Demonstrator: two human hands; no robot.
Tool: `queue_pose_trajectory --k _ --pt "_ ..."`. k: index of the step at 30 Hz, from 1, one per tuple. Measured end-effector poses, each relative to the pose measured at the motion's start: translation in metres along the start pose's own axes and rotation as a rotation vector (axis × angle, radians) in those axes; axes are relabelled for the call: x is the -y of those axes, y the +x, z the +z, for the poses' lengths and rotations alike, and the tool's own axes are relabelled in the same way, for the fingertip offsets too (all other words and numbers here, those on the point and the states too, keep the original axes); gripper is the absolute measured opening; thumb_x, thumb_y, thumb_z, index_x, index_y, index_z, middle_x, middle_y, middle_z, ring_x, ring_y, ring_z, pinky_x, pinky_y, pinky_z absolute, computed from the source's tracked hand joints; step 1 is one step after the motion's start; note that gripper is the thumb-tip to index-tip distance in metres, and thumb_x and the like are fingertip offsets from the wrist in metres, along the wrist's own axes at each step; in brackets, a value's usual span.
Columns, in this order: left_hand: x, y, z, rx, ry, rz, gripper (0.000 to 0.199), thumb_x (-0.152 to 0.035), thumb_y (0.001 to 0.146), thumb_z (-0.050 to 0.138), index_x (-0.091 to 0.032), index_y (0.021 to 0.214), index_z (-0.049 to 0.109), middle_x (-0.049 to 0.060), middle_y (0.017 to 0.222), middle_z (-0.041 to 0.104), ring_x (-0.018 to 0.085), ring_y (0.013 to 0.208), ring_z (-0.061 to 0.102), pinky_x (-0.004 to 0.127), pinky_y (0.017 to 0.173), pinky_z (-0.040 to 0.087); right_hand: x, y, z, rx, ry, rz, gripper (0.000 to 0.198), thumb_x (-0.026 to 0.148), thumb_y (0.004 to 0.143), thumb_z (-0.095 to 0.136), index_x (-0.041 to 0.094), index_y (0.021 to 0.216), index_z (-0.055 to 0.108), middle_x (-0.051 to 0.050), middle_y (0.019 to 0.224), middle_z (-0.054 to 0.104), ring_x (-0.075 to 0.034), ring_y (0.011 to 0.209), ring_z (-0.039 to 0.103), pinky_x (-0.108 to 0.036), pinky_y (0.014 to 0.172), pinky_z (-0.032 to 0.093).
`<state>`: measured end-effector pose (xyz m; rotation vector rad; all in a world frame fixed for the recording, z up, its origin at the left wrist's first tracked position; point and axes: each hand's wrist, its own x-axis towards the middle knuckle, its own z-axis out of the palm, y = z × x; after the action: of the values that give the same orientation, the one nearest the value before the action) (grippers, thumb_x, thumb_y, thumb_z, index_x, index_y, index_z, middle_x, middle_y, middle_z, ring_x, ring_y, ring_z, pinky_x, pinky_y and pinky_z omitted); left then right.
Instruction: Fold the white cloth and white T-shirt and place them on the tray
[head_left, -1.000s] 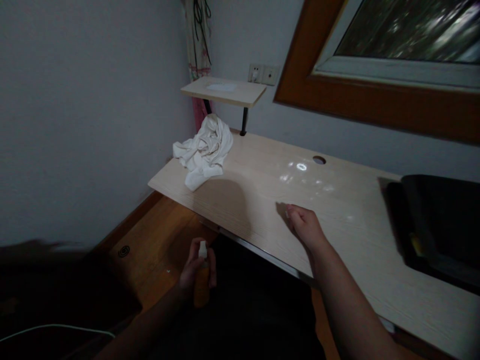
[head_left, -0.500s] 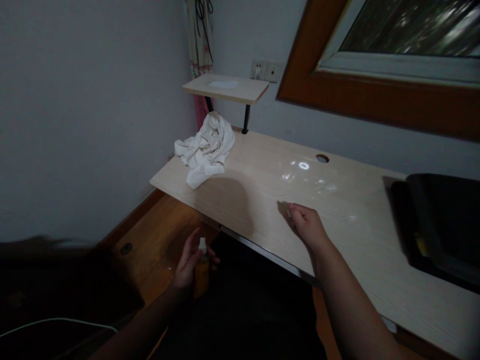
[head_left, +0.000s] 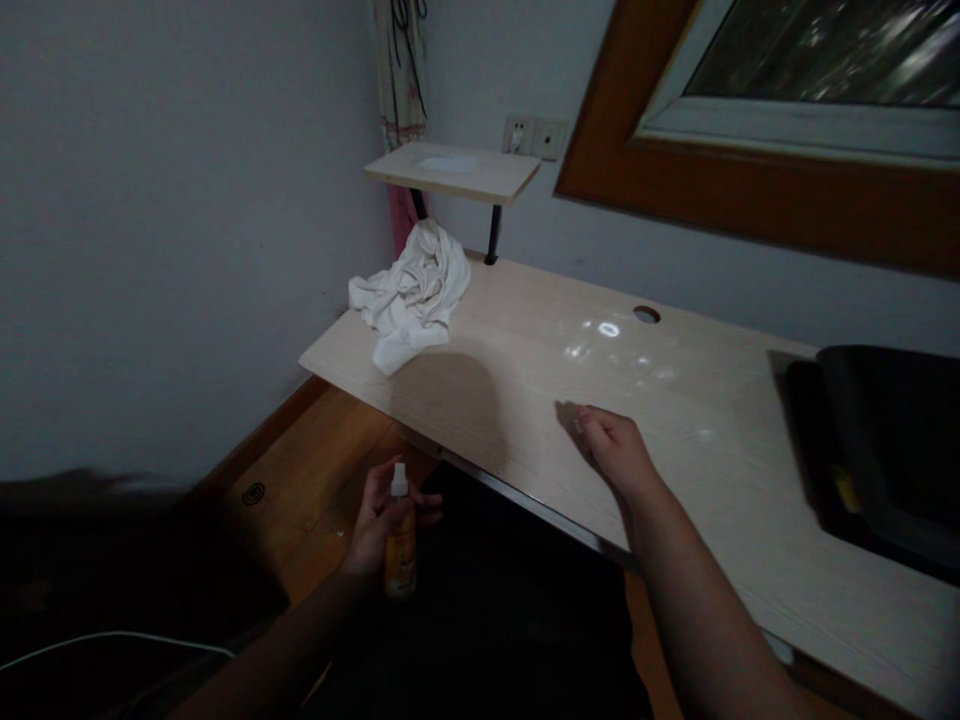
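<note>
Low in front of the desk, my left hand (head_left: 373,520) is wrapped round a small spray bottle (head_left: 401,560) with a white pump top and an orange-yellow label. The bottle stands nearly upright over my dark-clad lap. My right hand (head_left: 616,445) rests closed on the light wood desk (head_left: 525,340). A small pale spot shows at its fingertips, too small to name. Farther back on the desk's left end lies a crumpled white cloth (head_left: 420,290), apart from both hands.
A small raised shelf (head_left: 487,180) on black legs stands at the desk's back left. A black object (head_left: 892,450) lies at the right. The desk has a cable hole (head_left: 646,315). A wall (head_left: 187,250) borders the left side, and a brown-framed window (head_left: 750,220) is above.
The bottle has turned and risen slightly in my left hand, so more of its label shows. My right hand and the cloth stay where they were.
</note>
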<state>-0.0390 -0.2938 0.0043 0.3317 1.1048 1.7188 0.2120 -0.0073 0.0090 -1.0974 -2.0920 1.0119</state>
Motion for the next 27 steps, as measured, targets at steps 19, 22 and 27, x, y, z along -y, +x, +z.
queue_pose_trajectory --k 19,22,27 --pt "-0.011 -0.008 0.036 0.128 0.305 0.170 0.061 -0.020 0.085 0.076 -0.033 0.129 0.037 -0.006 0.091 0.060 0.009 0.071 0.058 0.022 0.063 0.047 -0.001 0.000 0.001 -0.014 -0.006 -0.029 0.051 0.056 0.100 0.048 0.020 0.063 0.047 0.001 0.059 0.044 -0.014 0.059 0.043 -0.029 0.059 0.033" --pt "-0.006 -0.008 0.033 0.159 0.399 0.187 0.059 -0.020 0.087 0.075 -0.032 0.132 0.037 -0.004 0.093 0.059 0.010 0.078 0.058 0.024 0.070 0.048 -0.001 0.000 0.000 -0.003 -0.020 -0.038 0.051 0.056 0.101 0.047 0.020 0.064 0.048 0.001 0.061 0.045 -0.014 0.060 0.044 -0.029 0.059 0.033" --pt "-0.003 -0.009 0.026 0.374 0.363 0.084 0.059 -0.029 0.098 0.062 -0.034 0.148 0.030 0.004 0.112 0.060 0.016 0.089 0.066 0.032 0.078 0.054 -0.001 0.000 0.000 -0.005 -0.046 -0.056 0.052 0.057 0.101 0.045 0.020 0.064 0.049 0.001 0.061 0.046 -0.015 0.061 0.044 -0.029 0.060 0.033"
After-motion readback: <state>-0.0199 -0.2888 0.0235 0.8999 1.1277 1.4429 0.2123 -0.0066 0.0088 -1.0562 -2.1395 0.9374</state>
